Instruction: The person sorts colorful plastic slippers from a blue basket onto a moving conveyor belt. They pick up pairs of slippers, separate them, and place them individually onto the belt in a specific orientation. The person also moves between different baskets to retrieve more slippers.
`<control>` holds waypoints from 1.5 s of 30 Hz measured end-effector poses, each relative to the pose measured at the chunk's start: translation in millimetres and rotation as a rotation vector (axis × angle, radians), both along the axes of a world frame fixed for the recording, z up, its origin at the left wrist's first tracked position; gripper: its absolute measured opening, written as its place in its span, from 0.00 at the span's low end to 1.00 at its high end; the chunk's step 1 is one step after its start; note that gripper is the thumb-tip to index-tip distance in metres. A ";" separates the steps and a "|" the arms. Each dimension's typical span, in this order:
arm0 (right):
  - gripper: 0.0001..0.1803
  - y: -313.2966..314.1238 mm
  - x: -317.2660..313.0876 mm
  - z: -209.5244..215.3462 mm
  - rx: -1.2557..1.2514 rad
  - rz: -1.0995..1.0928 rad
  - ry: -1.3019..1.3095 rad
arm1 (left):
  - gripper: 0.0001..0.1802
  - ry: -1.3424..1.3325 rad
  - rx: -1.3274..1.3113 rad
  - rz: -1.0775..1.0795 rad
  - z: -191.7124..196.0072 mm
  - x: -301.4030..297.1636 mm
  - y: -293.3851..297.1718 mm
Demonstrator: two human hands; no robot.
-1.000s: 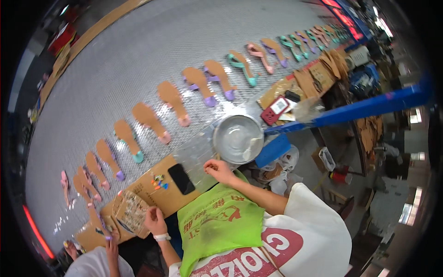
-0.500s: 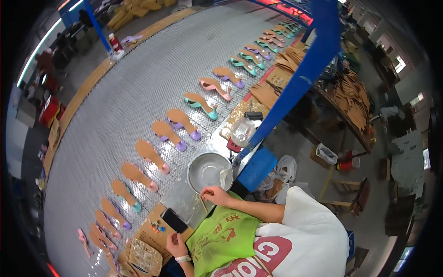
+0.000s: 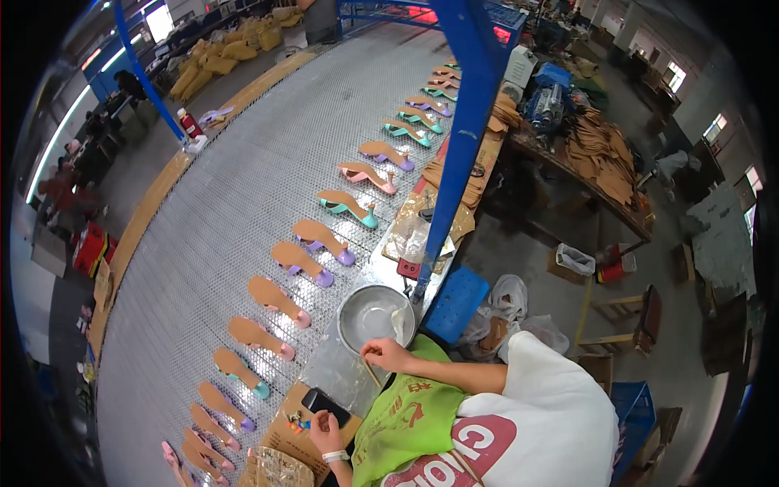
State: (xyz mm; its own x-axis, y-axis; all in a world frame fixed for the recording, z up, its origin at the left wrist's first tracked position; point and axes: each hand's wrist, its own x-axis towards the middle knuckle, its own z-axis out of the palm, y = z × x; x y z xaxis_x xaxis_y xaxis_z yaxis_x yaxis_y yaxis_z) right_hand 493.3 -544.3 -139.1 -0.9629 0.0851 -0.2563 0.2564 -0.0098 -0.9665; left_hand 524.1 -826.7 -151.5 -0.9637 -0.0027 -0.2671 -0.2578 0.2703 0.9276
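Person sits at the near edge of a long grey mesh conveyor [image 3: 243, 187], wearing a white top and green apron [image 3: 406, 422]. Right hand [image 3: 388, 355] rests just beside the near rim of a round metal bowl [image 3: 375, 316], fingers curled around a thin stick, probably a brush handle [image 3: 372, 373], that points down toward the apron. The grip looks closed on it, though the stick is small and hard to read. The bowl sits on the metal strip at the conveyor's right edge, some whitish stuff inside at its right wall.

Left hand [image 3: 324, 430], with a white wristband, is further near and left, over a brown cardboard sheet [image 3: 284, 434]. Its fingers are bent, touching or just above small colourful bits [image 3: 299, 423]; can't tell if it pinches anything. A black phone [image 3: 326, 403] lies on the cardboard just beside that hand.

A row of shoe soles with coloured heels [image 3: 280, 296] runs along the conveyor's right side from near left to far, in tan with pink, purple and teal. A blue steel post [image 3: 458, 138] rises right of the bowl, with a blue plastic stool [image 3: 454, 302] at its foot. Clear plastic bag [image 3: 410, 235] and cardboard pieces lie far of the bowl. Stacks of brown cutouts [image 3: 600, 154] are on a bench at far right.
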 end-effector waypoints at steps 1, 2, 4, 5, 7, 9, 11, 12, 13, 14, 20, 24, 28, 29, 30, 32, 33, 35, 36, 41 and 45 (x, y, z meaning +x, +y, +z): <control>0.08 0.1 -0.2 -0.5 0.026 0.006 0.006 | 0.08 0.004 0.018 -0.010 -5.3 0.8 -0.7; 0.08 -4.3 -3.0 -2.0 0.040 0.020 0.015 | 0.08 -0.005 0.024 -0.023 -12.6 3.3 -8.1; 0.08 -13.2 -7.7 -1.8 0.037 0.023 0.036 | 0.08 -0.020 0.034 -0.052 -30.3 8.5 -24.0; 0.08 -17.8 -7.7 -1.7 0.029 0.020 0.045 | 0.08 -0.022 0.011 -0.072 -31.2 10.2 -27.6; 0.08 -23.4 -7.4 1.8 0.065 0.023 0.060 | 0.09 -0.025 -0.031 -0.117 -30.4 13.0 -34.1; 0.08 -26.8 -4.8 5.7 0.082 0.018 0.086 | 0.15 -0.078 -0.160 -0.216 -26.2 11.6 -40.6; 0.08 -25.5 -0.6 19.5 0.101 0.021 0.054 | 0.17 -0.078 -0.224 -0.279 -27.8 9.9 -43.9; 0.08 -23.0 1.5 19.7 0.113 0.009 0.051 | 0.17 -0.093 -0.212 -0.278 -34.7 8.3 -45.9; 0.08 -19.6 4.6 18.3 0.127 -0.004 0.045 | 0.17 -0.110 -0.197 -0.279 -37.9 6.0 -42.6; 0.08 -17.2 6.9 16.0 0.141 -0.016 0.039 | 0.17 -0.127 -0.182 -0.279 -40.4 3.9 -39.9; 0.08 -17.4 19.2 3.9 0.138 -0.064 0.049 | 0.16 -0.117 -0.199 -0.374 -62.0 -0.8 -47.6; 0.08 -23.9 22.4 3.3 0.119 -0.099 0.065 | 0.15 -0.053 -0.214 -0.485 -90.9 -0.2 -64.2; 0.08 -24.5 27.5 9.3 0.145 -0.106 0.065 | 0.15 -0.075 -0.212 -0.498 -93.3 2.5 -66.2; 0.08 -25.6 28.5 13.6 0.146 -0.102 0.059 | 0.15 -0.074 -0.199 -0.490 -93.0 2.4 -68.0; 0.08 -27.4 29.6 14.6 0.137 -0.109 0.062 | 0.15 -0.072 -0.186 -0.484 -93.0 2.2 -69.7; 0.09 -27.8 33.2 16.5 0.126 -0.124 0.069 | 0.15 -0.063 -0.171 -0.471 -96.9 3.2 -69.2; 0.09 -27.6 35.5 16.4 0.128 -0.132 0.068 | 0.15 -0.057 -0.172 -0.465 -103.0 4.3 -69.0; 0.09 -28.7 39.0 15.3 0.126 -0.142 0.072 | 0.15 -0.044 -0.167 -0.462 -114.0 5.1 -72.2; 0.09 -27.9 41.2 15.4 0.129 -0.144 0.069 | 0.15 -0.040 -0.157 -0.468 -119.7 6.1 -73.4; 0.09 -20.0 44.7 16.6 0.111 -0.148 0.044 | 0.16 -0.022 -0.198 -0.501 -108.8 8.1 -59.6; 0.08 -13.2 45.9 2.0 0.019 -0.191 0.019 | 0.12 -0.009 -0.204 -0.454 -99.0 17.7 -42.9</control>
State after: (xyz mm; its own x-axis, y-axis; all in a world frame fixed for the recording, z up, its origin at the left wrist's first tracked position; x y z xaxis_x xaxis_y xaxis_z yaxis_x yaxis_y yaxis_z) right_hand 539.3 -557.5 -137.1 -0.9335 0.2710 -0.2346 0.2331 -0.0382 -0.9717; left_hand 541.8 -869.6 -250.5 -0.8772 0.3641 -0.3131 -0.0796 0.5327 0.8425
